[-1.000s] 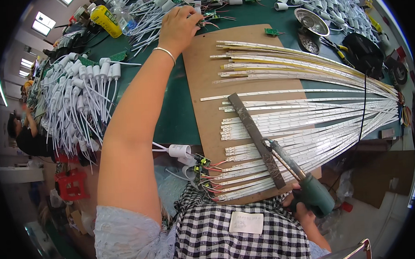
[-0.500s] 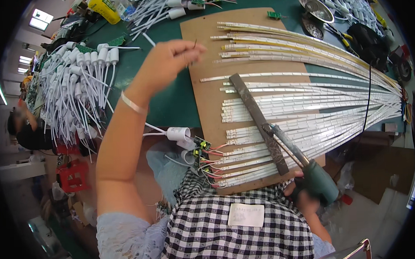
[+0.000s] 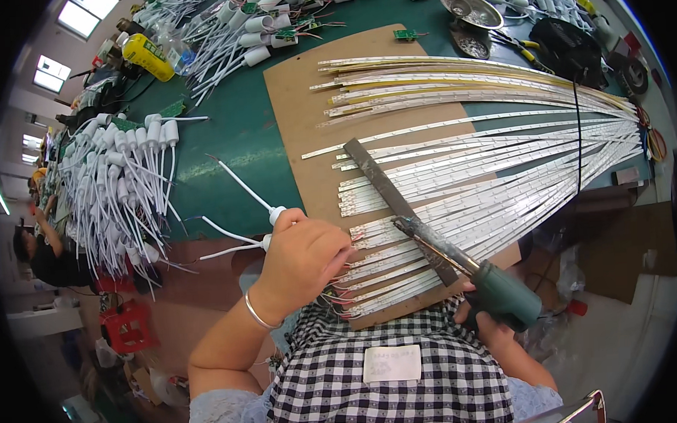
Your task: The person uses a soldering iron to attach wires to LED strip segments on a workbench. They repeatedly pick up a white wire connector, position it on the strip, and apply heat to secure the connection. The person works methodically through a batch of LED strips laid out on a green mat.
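Observation:
My right hand grips the dark green handle of a soldering iron. Its metal tip rests over a dark flat bar that lies slantwise across a fan of white LED strips. My left hand, fingers curled and pinched together, is at the near left ends of the strips, where thin wires are attached. Whatever its fingertips hold is hidden. White lamp caps with white cables stick out from behind this hand, and small green circuit boards sit partly hidden below it.
A brown board lies under the strips on the green table. Capped cables are heaped at left, more at the back. A metal bowl, pliers and a yellow bottle stand at the far side. A person sits far left.
My left hand has come down from above the board's left edge to the wired strip ends. The soldering iron stays in my right hand. The whole view has shifted a little.

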### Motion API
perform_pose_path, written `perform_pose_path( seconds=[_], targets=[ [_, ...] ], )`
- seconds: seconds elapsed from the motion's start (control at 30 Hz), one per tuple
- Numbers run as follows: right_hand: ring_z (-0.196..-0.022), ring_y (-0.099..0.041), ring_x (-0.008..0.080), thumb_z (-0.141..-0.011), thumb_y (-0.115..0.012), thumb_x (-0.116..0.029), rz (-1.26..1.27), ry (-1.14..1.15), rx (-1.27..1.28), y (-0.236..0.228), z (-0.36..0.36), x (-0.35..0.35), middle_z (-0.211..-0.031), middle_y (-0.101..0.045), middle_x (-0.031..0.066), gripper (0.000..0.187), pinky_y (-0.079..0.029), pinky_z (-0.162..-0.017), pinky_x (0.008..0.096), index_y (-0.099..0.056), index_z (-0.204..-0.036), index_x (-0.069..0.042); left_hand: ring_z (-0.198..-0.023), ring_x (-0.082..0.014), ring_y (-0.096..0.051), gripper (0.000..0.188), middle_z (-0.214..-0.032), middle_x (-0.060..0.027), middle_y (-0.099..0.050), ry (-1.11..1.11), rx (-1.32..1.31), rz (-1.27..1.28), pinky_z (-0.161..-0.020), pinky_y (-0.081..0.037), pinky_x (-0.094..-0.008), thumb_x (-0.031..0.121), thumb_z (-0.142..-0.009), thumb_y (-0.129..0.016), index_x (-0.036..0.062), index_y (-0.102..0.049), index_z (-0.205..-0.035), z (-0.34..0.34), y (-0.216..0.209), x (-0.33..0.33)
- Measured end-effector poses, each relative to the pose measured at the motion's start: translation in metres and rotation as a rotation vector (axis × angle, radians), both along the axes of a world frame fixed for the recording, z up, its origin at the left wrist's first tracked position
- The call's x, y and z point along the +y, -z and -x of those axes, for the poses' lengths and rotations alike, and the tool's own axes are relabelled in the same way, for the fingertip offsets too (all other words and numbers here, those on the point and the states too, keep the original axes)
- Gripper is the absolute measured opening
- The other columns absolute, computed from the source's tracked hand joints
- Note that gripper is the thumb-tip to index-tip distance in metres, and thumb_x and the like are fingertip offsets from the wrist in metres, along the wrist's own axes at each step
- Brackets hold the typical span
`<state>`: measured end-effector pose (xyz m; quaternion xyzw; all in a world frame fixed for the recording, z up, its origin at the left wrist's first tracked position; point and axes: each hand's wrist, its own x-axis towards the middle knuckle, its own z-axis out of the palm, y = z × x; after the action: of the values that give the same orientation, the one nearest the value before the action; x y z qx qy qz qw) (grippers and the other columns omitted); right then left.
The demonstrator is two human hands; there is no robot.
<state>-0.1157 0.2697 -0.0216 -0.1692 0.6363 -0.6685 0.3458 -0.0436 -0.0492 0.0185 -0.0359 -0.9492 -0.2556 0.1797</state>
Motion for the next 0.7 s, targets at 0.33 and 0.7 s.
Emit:
perform_pose_path(
  seconds=[0.33, 0.7],
  targets=[
    [-0.070, -0.065, 0.0213, -0.087, -0.065, -0.023, 0.117, 0.046, 0.049, 0.007, -0.002, 0.001, -0.105, -0.062, 0.0139, 0.054, -0.054, -0.065, 0.0322, -0.046, -0.128, 0.005, -0.068, -0.0188, -0.061, 0.014, -0.075, -0.0023, -0.066, -0.078, 0.014, -0.002, -0.069, -0.038, -0.0333, 0.004, -0.071, -0.074, 0.0100, -0.065, -0.080, -0.001, 0.005, 0.013],
    [-0.068, -0.062, 0.0193, -0.089, -0.061, -0.023, 0.071, 0.004, 0.027, 0.005, -0.003, 0.002, -0.083, -0.063, 0.0137, 0.051, -0.049, -0.066, 0.0285, -0.046, -0.128, 0.006, -0.073, -0.0175, -0.059, 0.013, -0.076, 0.0014, -0.064, -0.072, -0.071, 0.072, -0.073, -0.037, -0.0344, 0.008, -0.071, -0.074, 0.0121, -0.066, -0.081, -0.003, 0.000, 0.018]
  ],
)
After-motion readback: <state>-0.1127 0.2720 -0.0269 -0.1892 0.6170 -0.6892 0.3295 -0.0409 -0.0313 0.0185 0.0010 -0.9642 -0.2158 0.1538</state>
